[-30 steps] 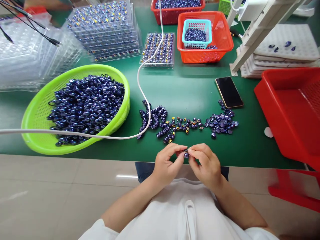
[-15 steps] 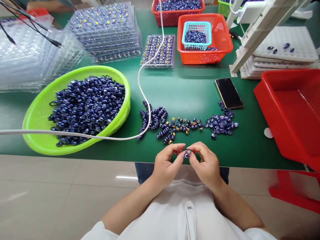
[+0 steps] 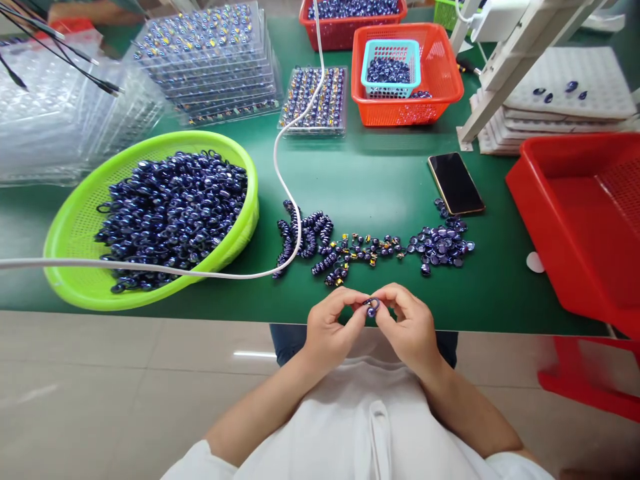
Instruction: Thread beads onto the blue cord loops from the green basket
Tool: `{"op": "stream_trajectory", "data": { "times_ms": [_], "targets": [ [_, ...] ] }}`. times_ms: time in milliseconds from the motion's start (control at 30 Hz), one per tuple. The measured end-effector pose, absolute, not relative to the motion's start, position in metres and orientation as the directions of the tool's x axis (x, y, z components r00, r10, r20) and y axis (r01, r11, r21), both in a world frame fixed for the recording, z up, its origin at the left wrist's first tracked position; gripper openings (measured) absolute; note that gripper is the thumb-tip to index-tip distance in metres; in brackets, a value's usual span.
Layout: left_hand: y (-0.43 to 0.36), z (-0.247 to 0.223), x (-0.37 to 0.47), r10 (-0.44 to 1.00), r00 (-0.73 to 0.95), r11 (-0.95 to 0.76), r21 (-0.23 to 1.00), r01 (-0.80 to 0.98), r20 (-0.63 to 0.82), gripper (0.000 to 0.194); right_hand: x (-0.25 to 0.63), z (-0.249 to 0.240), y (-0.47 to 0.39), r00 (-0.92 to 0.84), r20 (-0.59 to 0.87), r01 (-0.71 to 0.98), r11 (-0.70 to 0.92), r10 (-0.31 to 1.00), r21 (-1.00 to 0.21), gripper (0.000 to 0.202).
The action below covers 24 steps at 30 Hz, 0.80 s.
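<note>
A small dark blue ring-shaped piece with a round bead [image 3: 371, 309] is pinched between my two hands at the table's front edge. My left hand [image 3: 333, 330] grips it from the left with thumb and forefinger, while my right hand [image 3: 410, 327] closes on its right side. Just beyond the fingers lie small beads with gold bits [image 3: 367, 249]. Coiled dark blue pieces [image 3: 313, 230] are to their left, and a pile of flat shiny dark pieces [image 3: 443, 245] is to their right.
A green basket [image 3: 70, 270] full of dark loops stands left, crossed by a white cable [image 3: 225, 275]. Clear trays [image 3: 207, 60] are stacked behind. A phone [image 3: 456, 183], a red bin [image 3: 575, 220] and a metal post [image 3: 505, 83] stand right; an orange basket [image 3: 440, 67] is at the back.
The view has shifted slightly. Both hands keep their pinch on the small ring-shaped piece, which looks turned a little.
</note>
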<state>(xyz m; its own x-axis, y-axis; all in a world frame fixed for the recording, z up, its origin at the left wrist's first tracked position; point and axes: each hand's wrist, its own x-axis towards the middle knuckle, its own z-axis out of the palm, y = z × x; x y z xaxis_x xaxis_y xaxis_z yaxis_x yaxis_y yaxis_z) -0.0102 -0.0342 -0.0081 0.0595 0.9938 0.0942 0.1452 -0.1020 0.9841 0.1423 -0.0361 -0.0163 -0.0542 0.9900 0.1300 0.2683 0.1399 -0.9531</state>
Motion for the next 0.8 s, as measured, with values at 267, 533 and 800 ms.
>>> {"op": "stream_trajectory", "data": {
  "times_ms": [267,533,800],
  "targets": [
    [-0.032,-0.011,-0.008,0.986,0.164,-0.072,0.974,0.216,0.036,0.008,0.163,-0.008,-0.026,-0.197,0.104,0.371,0.172,0.975,-0.913,0.01],
    [-0.023,-0.01,-0.003,0.985,0.087,0.139,0.984,0.108,-0.148,0.011,0.228,-0.02,-0.005,0.032,0.212,0.76,0.114,0.977,-0.639,0.012],
    [-0.022,-0.01,-0.003,0.975,0.072,0.205,0.978,0.047,-0.208,0.013,0.229,-0.031,0.005,0.063,0.21,0.879,0.045,0.976,-0.475,0.008]
  ]
}}
